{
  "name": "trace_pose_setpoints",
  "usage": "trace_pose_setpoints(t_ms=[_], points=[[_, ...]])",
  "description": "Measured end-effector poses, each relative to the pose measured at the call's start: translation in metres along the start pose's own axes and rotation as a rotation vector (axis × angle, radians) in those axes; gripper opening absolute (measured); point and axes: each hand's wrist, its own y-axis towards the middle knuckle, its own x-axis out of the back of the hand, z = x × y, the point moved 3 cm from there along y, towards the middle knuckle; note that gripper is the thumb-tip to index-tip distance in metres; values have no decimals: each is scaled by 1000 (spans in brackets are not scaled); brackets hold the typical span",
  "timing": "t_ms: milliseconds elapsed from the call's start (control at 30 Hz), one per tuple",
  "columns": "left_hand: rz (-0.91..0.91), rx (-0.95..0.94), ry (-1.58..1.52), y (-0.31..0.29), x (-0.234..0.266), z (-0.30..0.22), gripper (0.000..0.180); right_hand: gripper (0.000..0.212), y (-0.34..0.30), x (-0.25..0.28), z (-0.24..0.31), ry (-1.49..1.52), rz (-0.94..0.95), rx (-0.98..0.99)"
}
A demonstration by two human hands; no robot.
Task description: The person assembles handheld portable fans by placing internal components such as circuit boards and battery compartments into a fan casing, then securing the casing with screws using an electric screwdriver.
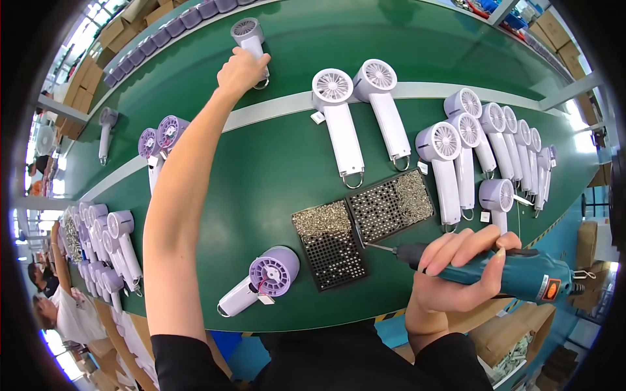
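Note:
My left hand [242, 70] reaches far across the bench, its fingers wrapped around the handle of a handheld fan [247, 32] with a grey-white head. In my right hand [466, 267] is a teal electric screwdriver [515, 275], its bit pointing left. The bit's tip is close to two black screw trays [385, 212], whose holes are partly filled with small screws. Near the front edge lies a fan with an open purple head [274, 272], its wires and a small white tag showing. Two white handheld fans [342, 133] lie beyond the trays.
A row of white fans [450, 176] fills the right side. More fans [120, 228] stand clustered at the left, near co-workers [75, 313]. Purple-headed fans [171, 133] lie behind my left forearm. A pale rail [280, 105] crosses the green bench, with purple parts [176, 27] lined up beyond it.

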Motion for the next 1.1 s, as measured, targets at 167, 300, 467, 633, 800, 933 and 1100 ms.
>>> trace_pose_setpoints(t_ms=[167, 300, 467, 633, 800, 933, 1100], points=[[39, -173, -237, -98, 35, -20, 67, 20, 1, 10, 5, 20, 8, -128], [178, -162, -268, -164, 41, -19, 66, 23, -2, -6, 0, 38, 34, -35], [182, -242, -250, -205, 30, -38, 68, 20, -10, -1, 8, 93, 31, 31], [164, -269, -414, -222, 25, -34, 68, 19, -17, -10, 6, 44, 36, 86], [202, -320, -380, -225, 30, -30, 69, 25, -18, -12, 2, 26, -70, 53], [141, -339, -311, -220, 56, -7, 61, 25, -15, -12, -2, -9, -61, 47], [-192, -228, -429, -194, 118, 64, 41, 22, -9, -8, -3, -54, -48, 94]])
